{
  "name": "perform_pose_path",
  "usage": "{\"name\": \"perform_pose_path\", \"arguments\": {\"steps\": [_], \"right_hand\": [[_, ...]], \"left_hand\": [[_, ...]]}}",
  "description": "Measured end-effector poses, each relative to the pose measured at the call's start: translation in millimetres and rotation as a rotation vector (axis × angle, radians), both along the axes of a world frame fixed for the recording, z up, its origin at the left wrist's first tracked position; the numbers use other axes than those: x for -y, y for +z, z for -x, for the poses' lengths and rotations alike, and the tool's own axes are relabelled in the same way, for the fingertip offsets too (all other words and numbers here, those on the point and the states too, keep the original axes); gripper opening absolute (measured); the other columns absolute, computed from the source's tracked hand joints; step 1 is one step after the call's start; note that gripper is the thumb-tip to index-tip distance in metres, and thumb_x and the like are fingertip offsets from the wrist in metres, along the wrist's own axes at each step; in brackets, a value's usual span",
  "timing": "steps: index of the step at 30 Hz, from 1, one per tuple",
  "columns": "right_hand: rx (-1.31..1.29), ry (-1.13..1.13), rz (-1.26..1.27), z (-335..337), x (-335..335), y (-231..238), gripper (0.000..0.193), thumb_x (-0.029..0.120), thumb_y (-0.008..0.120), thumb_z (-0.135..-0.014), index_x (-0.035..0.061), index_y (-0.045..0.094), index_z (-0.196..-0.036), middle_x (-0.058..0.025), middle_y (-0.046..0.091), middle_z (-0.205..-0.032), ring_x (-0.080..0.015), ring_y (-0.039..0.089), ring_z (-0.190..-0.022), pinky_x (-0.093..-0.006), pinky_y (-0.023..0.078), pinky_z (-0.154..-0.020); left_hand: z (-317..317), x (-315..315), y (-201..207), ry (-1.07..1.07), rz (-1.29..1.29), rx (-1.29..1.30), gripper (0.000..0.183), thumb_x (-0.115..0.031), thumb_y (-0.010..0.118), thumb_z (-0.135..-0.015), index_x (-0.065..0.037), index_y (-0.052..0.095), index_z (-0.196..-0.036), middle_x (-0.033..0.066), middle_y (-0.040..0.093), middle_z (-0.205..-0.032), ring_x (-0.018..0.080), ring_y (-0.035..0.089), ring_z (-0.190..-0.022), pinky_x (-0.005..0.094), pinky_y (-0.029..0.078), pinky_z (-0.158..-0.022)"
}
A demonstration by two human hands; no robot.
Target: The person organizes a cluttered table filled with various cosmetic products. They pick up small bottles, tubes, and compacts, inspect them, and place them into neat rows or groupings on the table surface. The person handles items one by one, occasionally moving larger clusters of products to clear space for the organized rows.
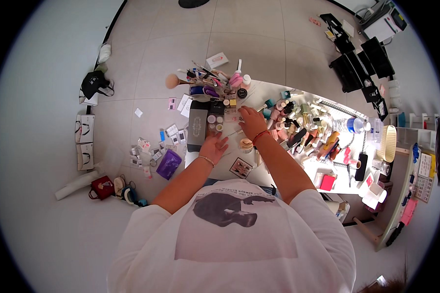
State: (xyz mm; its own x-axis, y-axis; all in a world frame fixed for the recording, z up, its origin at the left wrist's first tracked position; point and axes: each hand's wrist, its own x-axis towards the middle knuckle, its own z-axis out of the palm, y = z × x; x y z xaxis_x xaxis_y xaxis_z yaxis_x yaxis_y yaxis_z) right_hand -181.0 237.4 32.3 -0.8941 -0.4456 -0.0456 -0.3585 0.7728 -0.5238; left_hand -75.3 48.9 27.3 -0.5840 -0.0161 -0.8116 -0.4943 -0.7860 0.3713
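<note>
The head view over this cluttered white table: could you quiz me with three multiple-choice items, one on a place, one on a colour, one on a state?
1. Where does the purple pouch lie?
A. on the floor left of the table
B. on the table's right end
C. in the left hand

2. What colour is the band on the right hand's wrist?
A. green
B. red
C. black

3. How does the left hand sit?
A. raised in the air
B. clenched round a bottle
C. fingers spread flat on the table

Answers: 1 A, it lies among small packets on the tiles. 2 B, a red band circles that wrist. 3 C, the fingers lie spread on the tabletop.
</note>
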Motion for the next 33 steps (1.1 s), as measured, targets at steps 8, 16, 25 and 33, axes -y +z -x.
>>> {"name": "perform_pose_path", "arguments": {"steps": [8,16,25,33], "right_hand": [[-0.049,0.018,0.027,1.4,-3.8,-0.8,0.047,0.017,0.074,-0.077,0.0128,0.058,-0.121,-0.0069,0.056,-0.135,-0.0279,0.050,-0.128,-0.0455,0.042,-0.100],[-0.055,0.025,0.120,5.5,-1.6,-4.5,0.048,0.016,0.077,-0.073,0.0081,0.058,-0.117,-0.0098,0.060,-0.126,-0.0312,0.056,-0.119,-0.0455,0.045,-0.097],[-0.097,-0.058,0.005,-2.0,5.6,7.0,0.045,0.021,0.079,-0.073,0.0086,0.060,-0.112,-0.0083,0.062,-0.121,-0.0304,0.057,-0.116,-0.0453,0.045,-0.094],[-0.065,-0.056,-0.026,1.3,5.1,12.6,0.047,0.023,0.080,-0.072,0.0098,0.061,-0.112,-0.0084,0.061,-0.122,-0.0318,0.057,-0.113,-0.0455,0.045,-0.094]], "left_hand": [[-1.9,3.1,6.1,-0.043,0.005,-0.040,0.064,0.000,0.049,-0.084,-0.023,0.041,-0.142,0.0016,0.050,-0.136,0.0279,0.056,-0.120,0.0462,0.043,-0.095],[-4.6,7.3,1.2,-0.052,-0.058,-0.076,0.060,-0.001,0.050,-0.083,-0.024,0.044,-0.139,0.0010,0.050,-0.137,0.0287,0.055,-0.124,0.0475,0.043,-0.096],[-11.9,14.3,-11.6,-0.098,-0.158,-0.126,0.083,-0.003,0.056,-0.083,-0.021,0.019,-0.155,0.0031,0.044,-0.146,0.0299,0.053,-0.127,0.0511,0.041,-0.100],[-16.0,20.2,13.2,-0.325,-0.131,0.006,0.065,-0.006,0.057,-0.087,-0.009,0.034,-0.148,0.0106,0.050,-0.142,0.0288,0.058,-0.118,0.0412,0.046,-0.095]]}}
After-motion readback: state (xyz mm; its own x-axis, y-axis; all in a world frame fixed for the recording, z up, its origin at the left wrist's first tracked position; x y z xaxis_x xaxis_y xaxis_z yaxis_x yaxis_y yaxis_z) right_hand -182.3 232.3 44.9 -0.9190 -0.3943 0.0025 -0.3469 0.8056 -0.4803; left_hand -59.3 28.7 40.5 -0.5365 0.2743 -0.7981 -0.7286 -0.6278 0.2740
